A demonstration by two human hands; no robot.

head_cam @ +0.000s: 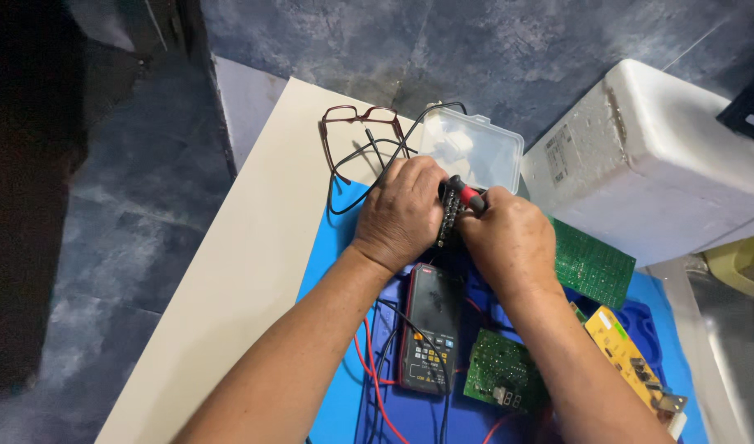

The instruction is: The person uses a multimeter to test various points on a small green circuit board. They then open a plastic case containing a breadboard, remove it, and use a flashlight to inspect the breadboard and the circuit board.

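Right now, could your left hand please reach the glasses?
Probably yes: the left hand sits just below the glasses, with only loose black cable lying between them.

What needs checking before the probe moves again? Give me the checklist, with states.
1. Left hand steadies the small dark circuit board: ok.
2. Right hand grips the red-and-black test probe: ok.
3. Probe tip on the intended contact: cannot tell, the hands hide it.
4. Black handheld multimeter lies face up on the blue mat: ok; its display looks dark.
5. Red and black leads untangled: not ok, they cross beside the meter.
6. Brown-framed glasses lie apart from the hands: ok.
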